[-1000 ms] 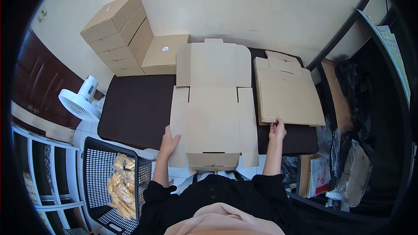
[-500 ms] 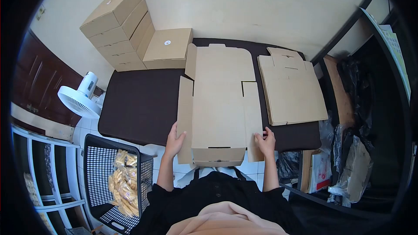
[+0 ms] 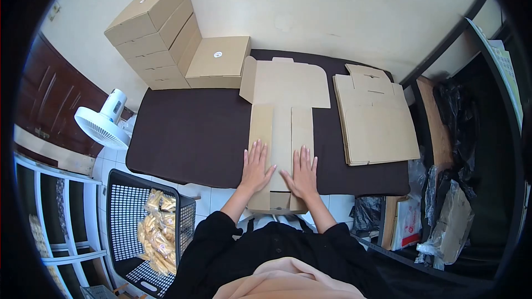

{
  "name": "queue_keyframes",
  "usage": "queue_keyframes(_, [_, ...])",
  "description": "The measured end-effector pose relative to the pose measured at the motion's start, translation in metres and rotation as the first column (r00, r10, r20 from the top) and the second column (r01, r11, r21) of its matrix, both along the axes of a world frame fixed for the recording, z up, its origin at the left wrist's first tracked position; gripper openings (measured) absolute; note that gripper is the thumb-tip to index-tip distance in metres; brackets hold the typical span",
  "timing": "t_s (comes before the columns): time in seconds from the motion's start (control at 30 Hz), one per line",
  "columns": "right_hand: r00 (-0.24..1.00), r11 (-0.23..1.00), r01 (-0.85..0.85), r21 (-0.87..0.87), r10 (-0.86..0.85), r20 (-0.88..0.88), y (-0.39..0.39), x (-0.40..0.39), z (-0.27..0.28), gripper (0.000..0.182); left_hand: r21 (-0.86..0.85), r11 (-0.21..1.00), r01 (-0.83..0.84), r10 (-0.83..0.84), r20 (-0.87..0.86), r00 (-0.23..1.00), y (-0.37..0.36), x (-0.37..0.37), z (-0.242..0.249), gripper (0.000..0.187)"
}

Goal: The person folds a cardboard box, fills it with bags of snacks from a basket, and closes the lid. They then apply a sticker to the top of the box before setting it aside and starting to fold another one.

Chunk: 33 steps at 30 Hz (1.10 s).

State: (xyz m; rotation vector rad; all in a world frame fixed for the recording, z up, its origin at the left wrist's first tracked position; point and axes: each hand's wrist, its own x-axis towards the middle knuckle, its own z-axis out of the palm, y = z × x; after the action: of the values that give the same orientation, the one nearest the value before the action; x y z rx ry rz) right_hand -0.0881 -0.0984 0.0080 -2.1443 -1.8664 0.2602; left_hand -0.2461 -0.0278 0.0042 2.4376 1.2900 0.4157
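Observation:
A brown cardboard box blank (image 3: 281, 133) lies on the dark-covered table in front of me. Its two long side flaps are folded inward over the middle panel, leaving a strip of that panel showing between them. My left hand (image 3: 256, 167) rests flat on the left flap, fingers stretched out. On the right flap, my right hand (image 3: 302, 173) presses flat with its fingers extended. The lid panel (image 3: 293, 84) lies spread at the far end, its small left flap angled up. The near end panel reaches past the table edge toward my body.
Flat box blanks (image 3: 377, 122) are stacked at the right of the table (image 3: 188, 138). Assembled boxes (image 3: 152, 39) are piled at the back left. A black basket (image 3: 185, 210) with bagged goods stands below left, near a white fan (image 3: 102, 124). Shelving is at right.
The side flaps, spread outward before, are now folded in over the middle panel. Both hands have moved inward from the outer edges and now lie flat on the flaps.

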Motion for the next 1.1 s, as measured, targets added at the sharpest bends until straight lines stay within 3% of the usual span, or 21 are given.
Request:
queue_keyframes(0.03, [1.000,1.000,-0.001,-0.019,0.001,0.004,0.001,-0.001,-0.002,0.078,0.058,0.998,0.008,-0.003,-0.085,0.996,-0.001,0.002,-0.003,0.071])
queue_keyframes(0.13, [1.000,1.000,0.006,-0.016,-0.006,0.004,0.003,0.000,-0.005,0.078,0.019,0.999,0.029,-0.027,-0.108,0.994,0.000,0.003,-0.006,0.076])
queue_keyframes(0.7, [0.998,0.998,0.065,-0.018,-0.064,0.026,0.112,0.036,-0.011,0.073,0.017,0.998,0.067,-0.065,-0.119,0.991,0.099,0.050,-0.009,0.070])
queue_keyframes(1.1, [0.996,0.995,0.081,-0.055,-0.079,0.040,0.122,0.040,-0.008,0.075,-0.001,0.999,0.043,-0.043,-0.128,0.991,0.107,0.055,-0.010,0.069])
